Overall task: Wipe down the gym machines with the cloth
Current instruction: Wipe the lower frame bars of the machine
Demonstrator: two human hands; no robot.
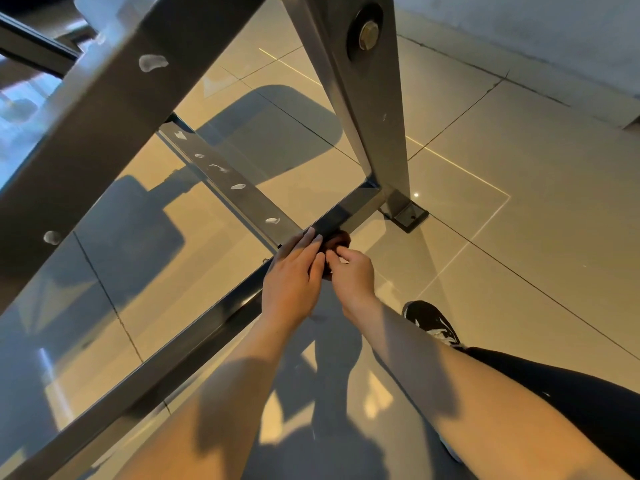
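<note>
A dark steel gym machine frame fills the view, and its low floor bar point(194, 344) runs from the lower left up to a corner foot. A dark brownish cloth point(337, 241) is bunched on that bar near the junction with a cross bar point(221, 171) marked by white smudges. My left hand point(294, 275) lies on the bar with fingers straight, touching the cloth. My right hand point(353, 271) pinches the cloth with curled fingers. Most of the cloth is hidden behind both hands.
A thick slanted beam point(104, 109) with white smudges crosses the upper left. An upright post point(377, 98) with a large bolt stands behind, ending in a foot plate point(410, 216). Glossy beige tiles cover the floor. My black shoe point(433, 323) and leg are at the right.
</note>
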